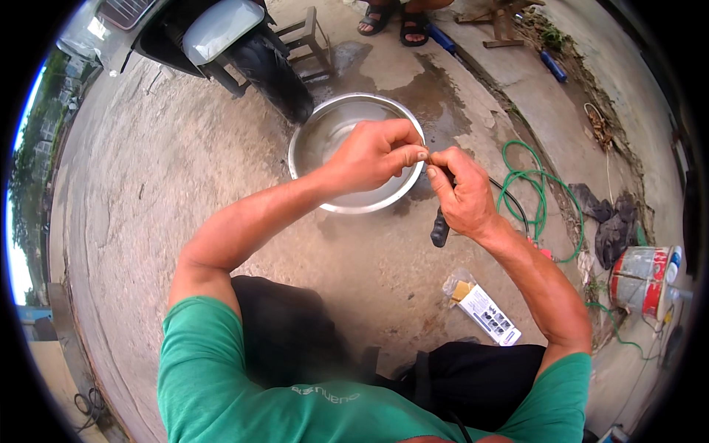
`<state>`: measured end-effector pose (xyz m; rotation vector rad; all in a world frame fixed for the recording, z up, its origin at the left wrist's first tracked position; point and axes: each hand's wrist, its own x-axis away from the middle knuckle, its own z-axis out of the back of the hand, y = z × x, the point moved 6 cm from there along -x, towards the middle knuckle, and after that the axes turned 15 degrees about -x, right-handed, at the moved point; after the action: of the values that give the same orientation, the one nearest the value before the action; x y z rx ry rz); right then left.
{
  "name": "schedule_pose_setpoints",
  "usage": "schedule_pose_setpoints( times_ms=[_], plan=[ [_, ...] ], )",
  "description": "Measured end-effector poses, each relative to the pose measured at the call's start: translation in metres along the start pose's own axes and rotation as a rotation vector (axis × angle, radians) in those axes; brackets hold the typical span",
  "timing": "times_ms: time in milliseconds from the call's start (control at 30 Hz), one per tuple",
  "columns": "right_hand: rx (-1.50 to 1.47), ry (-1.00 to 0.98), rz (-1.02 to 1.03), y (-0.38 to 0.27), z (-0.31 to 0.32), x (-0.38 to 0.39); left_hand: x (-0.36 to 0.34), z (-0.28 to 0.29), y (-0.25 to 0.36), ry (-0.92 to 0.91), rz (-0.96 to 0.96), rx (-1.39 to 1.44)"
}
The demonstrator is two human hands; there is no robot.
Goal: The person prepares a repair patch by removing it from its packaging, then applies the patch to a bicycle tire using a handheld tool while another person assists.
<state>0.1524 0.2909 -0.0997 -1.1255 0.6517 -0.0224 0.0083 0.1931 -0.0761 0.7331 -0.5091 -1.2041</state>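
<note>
Over the right side of a round metal basin (336, 209) my two hands meet at the fingertips. My left hand (380, 151) is closed in a pinch, thumb against forefinger. My right hand (465, 192) pinches the same way, touching or almost touching the left. Whatever they hold between them is too small to make out. The basin seems to hold shallow water. Just below my right hand shows a black handle (440, 229); the hand covers its upper end, so I cannot tell whether it is held or lies on the ground.
A scooter's front wheel (277, 77) stands against the basin's far left, beside a small stool (309, 44). Another person's sandalled feet (413, 28) are beyond. Green hose (543, 192) coils at right, near dark cloth (617, 229) and a paint bucket (639, 280). A package (487, 314) lies by my knee.
</note>
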Motion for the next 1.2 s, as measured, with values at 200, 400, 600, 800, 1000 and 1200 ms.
schedule_pose_setpoints(
  times_ms=[200, 400, 600, 800, 1000, 1200],
  plan=[
    [-0.169, 0.046, -0.136, 0.007, -0.001, -0.002, -0.007, 0.006, -0.002, -0.042, -0.025, 0.047],
    [-0.189, 0.108, -0.186, 0.015, 0.011, -0.002, -0.008, 0.01, 0.008, -0.019, -0.099, 0.083],
    [-0.203, 0.09, -0.205, 0.014, 0.01, -0.006, -0.012, 0.004, -0.006, -0.062, 0.095, 0.233],
    [-0.204, 0.072, -0.213, 0.01, 0.008, -0.005, -0.011, 0.005, -0.007, -0.045, 0.093, 0.151],
    [-0.281, -0.007, -0.219, 0.004, 0.001, -0.001, -0.005, 0.003, 0.002, -0.02, 0.057, 0.153],
    [-0.244, 0.027, -0.162, -0.001, -0.001, -0.002, -0.002, 0.005, 0.004, -0.012, 0.036, 0.149]
  ],
)
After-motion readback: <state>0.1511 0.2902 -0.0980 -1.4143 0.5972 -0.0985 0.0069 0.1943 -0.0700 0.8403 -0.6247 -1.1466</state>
